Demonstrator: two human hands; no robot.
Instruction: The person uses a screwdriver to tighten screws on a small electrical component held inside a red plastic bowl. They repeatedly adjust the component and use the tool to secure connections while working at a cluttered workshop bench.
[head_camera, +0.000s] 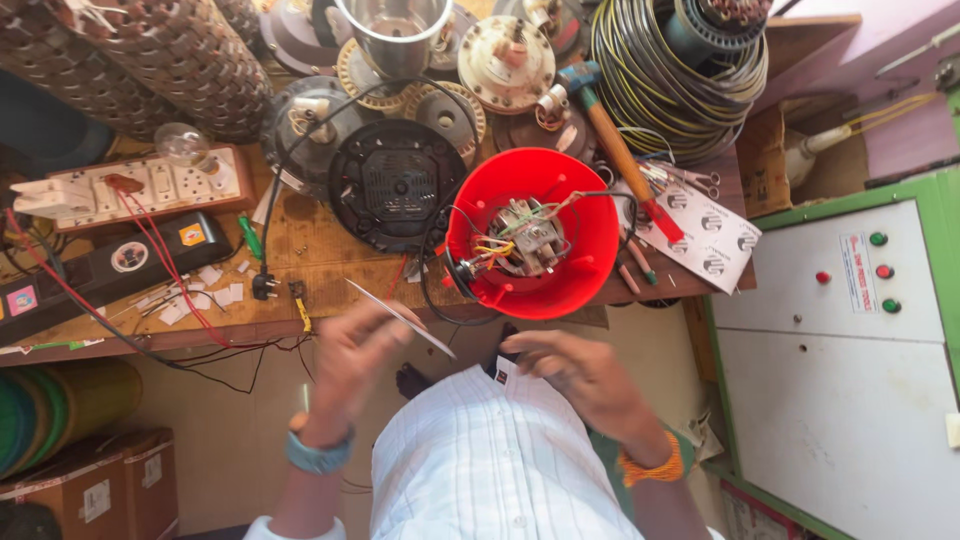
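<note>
left hand (350, 360), lower centre, pinches a thin metal strip (400, 317); right hand (575, 375) loosely curled, empty, below the red housing (590, 215).

A worn wooden workbench (330, 262) carries the clutter. Near its front edge a red round appliance shell (532, 232) lies open side up, wires and a small motor inside. Just left of it lies a black round base (398, 197). A hammer (620, 150) with a wooden handle lies right of the shell, beside a printed paper sheet (712, 240). A switchboard (150, 188), a black box (110, 265), a green screwdriver (249, 238) and paper scraps (205, 290) lie at the left.
</note>
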